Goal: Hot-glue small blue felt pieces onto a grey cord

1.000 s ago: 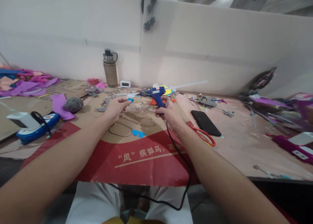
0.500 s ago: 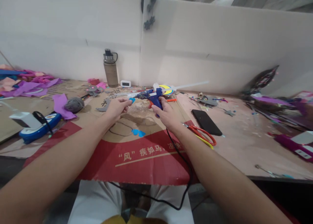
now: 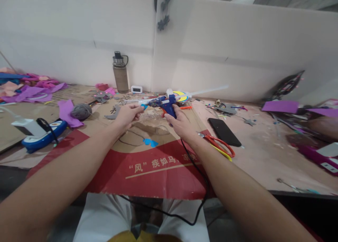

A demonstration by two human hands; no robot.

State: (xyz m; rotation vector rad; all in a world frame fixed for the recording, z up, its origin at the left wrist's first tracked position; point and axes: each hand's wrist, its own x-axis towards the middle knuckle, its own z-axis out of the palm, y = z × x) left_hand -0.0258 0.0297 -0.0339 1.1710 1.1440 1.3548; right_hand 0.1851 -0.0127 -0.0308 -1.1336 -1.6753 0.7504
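Note:
My right hand [image 3: 182, 123] is wrapped round a blue hot glue gun [image 3: 170, 107], a clear glue stick poking out of its back. The gun's nozzle points left, at a small blue piece [image 3: 144, 106] that looks like felt. My left hand [image 3: 129, 116] pinches that piece; whether the nozzle touches it I cannot tell. Below the hands, blue cut pieces [image 3: 150, 142] lie on the cardboard sheet [image 3: 163, 175] beside a thin dark cord [image 3: 131, 134]. The gun's black cable [image 3: 194, 164] runs past my right wrist and over the table edge.
Orange-handled scissors [image 3: 218, 145] and a black phone [image 3: 224, 131] lie right of my forearm. Grey yarn [image 3: 81, 111], a blue power strip [image 3: 43, 136] and purple felt [image 3: 69, 112] are at left. A bottle [image 3: 120, 73] stands behind. Another person's hand [image 3: 324, 127] is at far right.
My hands keep nearly the same pose, the blue piece still at the nozzle. At far right, the purple sheets near the other person's hand have shifted. The whole view has moved slightly.

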